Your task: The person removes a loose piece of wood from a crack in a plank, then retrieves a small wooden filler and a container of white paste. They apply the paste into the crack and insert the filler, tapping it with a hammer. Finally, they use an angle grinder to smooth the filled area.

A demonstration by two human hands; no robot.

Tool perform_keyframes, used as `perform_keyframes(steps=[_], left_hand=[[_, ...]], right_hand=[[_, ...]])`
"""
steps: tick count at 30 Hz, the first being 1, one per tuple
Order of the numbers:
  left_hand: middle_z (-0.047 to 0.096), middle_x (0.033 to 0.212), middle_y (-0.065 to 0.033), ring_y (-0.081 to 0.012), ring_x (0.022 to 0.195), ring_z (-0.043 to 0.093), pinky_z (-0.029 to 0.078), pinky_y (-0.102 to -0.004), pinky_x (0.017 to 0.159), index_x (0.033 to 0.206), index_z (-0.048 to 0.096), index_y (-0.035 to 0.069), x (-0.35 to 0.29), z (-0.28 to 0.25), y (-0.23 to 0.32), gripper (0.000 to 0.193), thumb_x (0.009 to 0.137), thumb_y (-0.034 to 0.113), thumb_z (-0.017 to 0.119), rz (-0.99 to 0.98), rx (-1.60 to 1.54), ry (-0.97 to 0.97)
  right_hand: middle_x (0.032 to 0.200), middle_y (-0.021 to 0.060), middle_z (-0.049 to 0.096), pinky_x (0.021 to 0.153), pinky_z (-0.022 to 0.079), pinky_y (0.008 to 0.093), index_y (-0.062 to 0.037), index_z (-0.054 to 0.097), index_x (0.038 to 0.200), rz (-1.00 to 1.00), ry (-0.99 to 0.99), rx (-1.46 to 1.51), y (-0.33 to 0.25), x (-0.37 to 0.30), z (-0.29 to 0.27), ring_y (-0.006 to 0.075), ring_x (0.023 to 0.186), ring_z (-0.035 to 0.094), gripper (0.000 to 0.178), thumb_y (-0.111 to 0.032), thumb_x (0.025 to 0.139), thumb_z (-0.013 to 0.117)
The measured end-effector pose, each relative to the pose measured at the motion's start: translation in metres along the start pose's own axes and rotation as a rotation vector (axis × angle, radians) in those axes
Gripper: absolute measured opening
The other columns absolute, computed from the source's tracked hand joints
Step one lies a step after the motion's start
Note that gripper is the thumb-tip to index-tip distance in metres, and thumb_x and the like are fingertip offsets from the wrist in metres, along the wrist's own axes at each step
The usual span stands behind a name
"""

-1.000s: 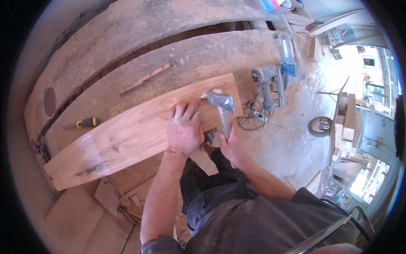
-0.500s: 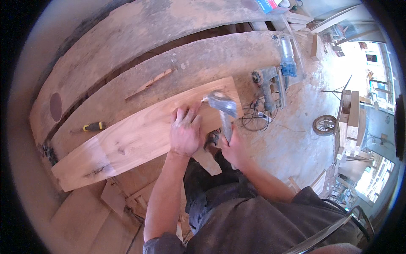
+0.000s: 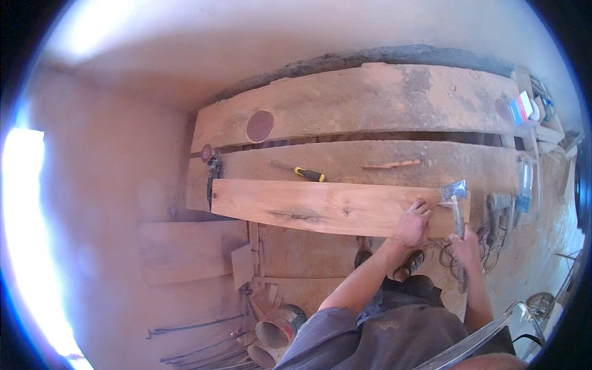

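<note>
A long pale wooden plank (image 3: 277, 198) lies along the front of a dusty workbench (image 3: 345, 150). Near its right end my left hand (image 3: 413, 224) presses on the wood, fingers curled in and closed; whatever they may pinch is too small to make out. My right hand (image 3: 466, 246) is wrapped around the handle of a hammer (image 3: 455, 190). The metal head is over the plank's right end, just right of my left fingers. Whether it touches the wood I cannot tell.
Behind the plank lie a yellow-and-black screwdriver (image 3: 309, 175) and a wood sliver (image 3: 391, 164). Power tools, one blue and silver (image 3: 524, 185), one grey (image 3: 498, 206), stand at the right. A sanding disc (image 3: 259, 126) rests on the rear board. Buckets (image 3: 274, 333) stand below left.
My view has swung left, so the plank's whole length, the wall and the floor at left show. Both hands keep their places at the plank's right end, the hammer still in my right.
</note>
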State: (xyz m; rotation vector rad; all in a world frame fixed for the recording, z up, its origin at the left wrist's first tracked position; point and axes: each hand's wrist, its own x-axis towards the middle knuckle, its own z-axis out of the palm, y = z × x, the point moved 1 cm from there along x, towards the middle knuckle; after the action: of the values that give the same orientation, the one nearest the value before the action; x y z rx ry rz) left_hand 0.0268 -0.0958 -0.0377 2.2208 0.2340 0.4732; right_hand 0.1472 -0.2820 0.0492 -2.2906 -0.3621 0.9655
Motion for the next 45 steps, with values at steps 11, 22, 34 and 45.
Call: perform_keyframes(steps=[11,22,34,45], left_hand=[[0.059,0.137,-0.0213,-0.0434,0.130,0.050,0.043,-0.0539,0.108,0.114,0.065,0.001,-0.059,-0.272,-0.082,0.029,0.086,0.006,0.065,-0.403,0.337,0.448],[0.055,0.144,-0.0223,-0.0440,0.135,0.046,0.034,-0.0561,0.115,0.127,0.059,-0.003,-0.131,-0.387,-0.146,0.036,0.096,0.016,0.060,-0.544,0.722,0.375],[0.057,0.139,-0.0211,-0.0441,0.131,0.049,0.037,-0.0549,0.114,0.132,0.055,-0.003,-0.141,-0.423,-0.144,0.042,0.096,0.019,0.058,-0.475,0.726,0.496],[0.059,0.136,-0.0224,-0.0437,0.128,0.052,0.039,-0.0552,0.113,0.132,0.056,-0.004,-0.164,-0.395,-0.182,0.048,0.091,0.021,0.061,-0.442,0.728,0.346]], right_hand=[[0.075,0.0101,0.064,0.052,0.049,0.0340,0.0000,0.060,0.114,0.033,-0.329,-0.183,-0.173,0.135,0.041,0.0159,0.058,0.062,0.028,-0.012,0.090,0.068],[0.091,0.0144,0.071,0.065,0.055,0.0387,-0.0013,0.054,0.134,-0.166,-0.581,-0.252,-0.305,0.204,0.221,0.0247,0.069,0.068,0.052,-0.013,0.085,0.071],[0.126,0.0222,0.062,0.104,0.048,0.0499,-0.0060,0.059,0.134,-0.624,0.019,-0.277,-0.226,0.096,0.214,0.0412,0.120,0.058,0.050,-0.007,0.086,0.069],[0.117,0.0170,0.065,0.104,0.046,0.0472,-0.0043,0.066,0.115,-0.468,0.149,-0.166,-0.066,-0.146,0.227,0.0373,0.117,0.058,0.034,-0.004,0.081,0.059]])
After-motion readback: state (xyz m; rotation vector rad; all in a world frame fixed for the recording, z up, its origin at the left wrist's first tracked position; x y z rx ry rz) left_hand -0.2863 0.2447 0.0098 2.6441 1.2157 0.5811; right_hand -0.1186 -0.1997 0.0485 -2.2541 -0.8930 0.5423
